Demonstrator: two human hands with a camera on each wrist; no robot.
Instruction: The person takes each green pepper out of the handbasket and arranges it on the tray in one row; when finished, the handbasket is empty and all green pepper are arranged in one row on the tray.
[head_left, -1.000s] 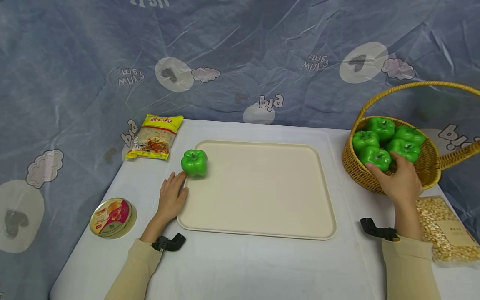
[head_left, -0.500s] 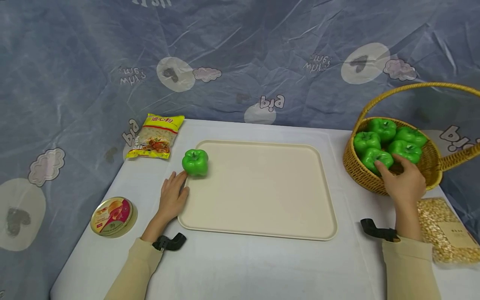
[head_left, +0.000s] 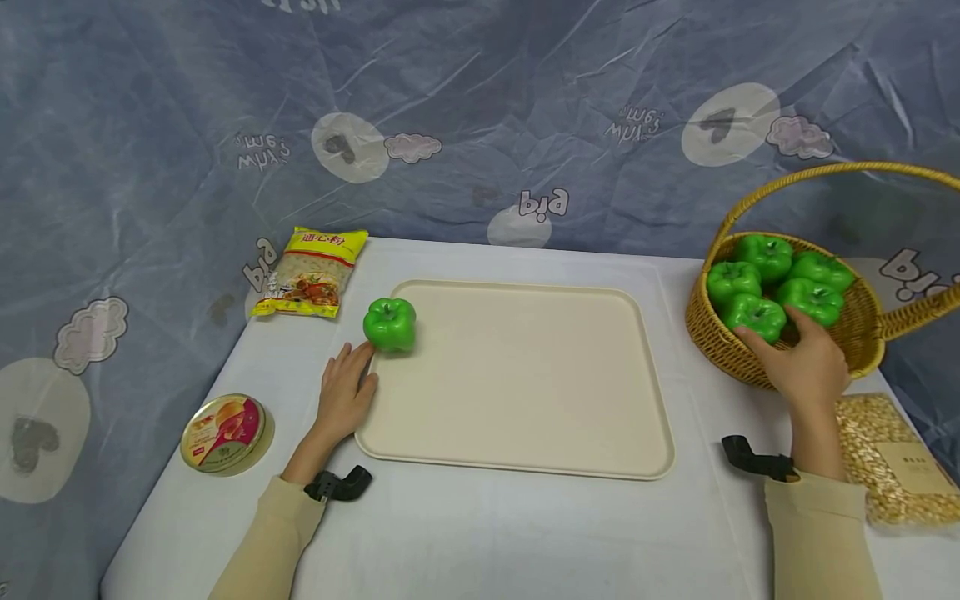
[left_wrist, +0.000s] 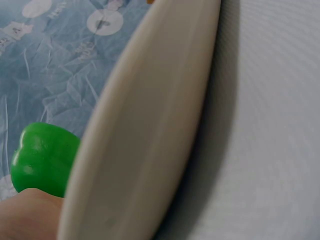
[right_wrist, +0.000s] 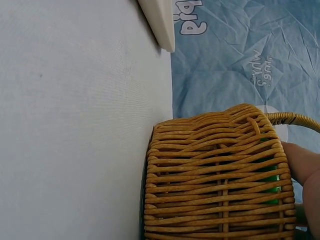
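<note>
My left hand (head_left: 347, 393) lies along the left edge of a beige tray (head_left: 517, 379), fingers extended. Its fingertips reach the base of a green bell pepper (head_left: 389, 325) at the tray's upper left corner. In the left wrist view that bell pepper (left_wrist: 44, 157) shows behind the tray's side (left_wrist: 145, 120). My right hand (head_left: 810, 362) reaches over the front rim of a wicker basket (head_left: 708, 346), thumb and index finger around the front bell pepper (head_left: 752, 315). Several more green bell peppers (head_left: 763, 257) sit behind it. The basket's wall (right_wrist: 220, 185) hides most of them in the right wrist view.
A yellow pasta bag (head_left: 313, 273) lies at the back left, with a round tin (head_left: 227, 435) nearer on the left. A bag of grains (head_left: 896, 458) lies right of the right forearm. The basket's tall handle (head_left: 832, 169) arches over its opening.
The right thumb moved right across the front bell pepper, then back to its left side. That pepper tilted and settled again inside the basket. My left hand has stayed in place.
</note>
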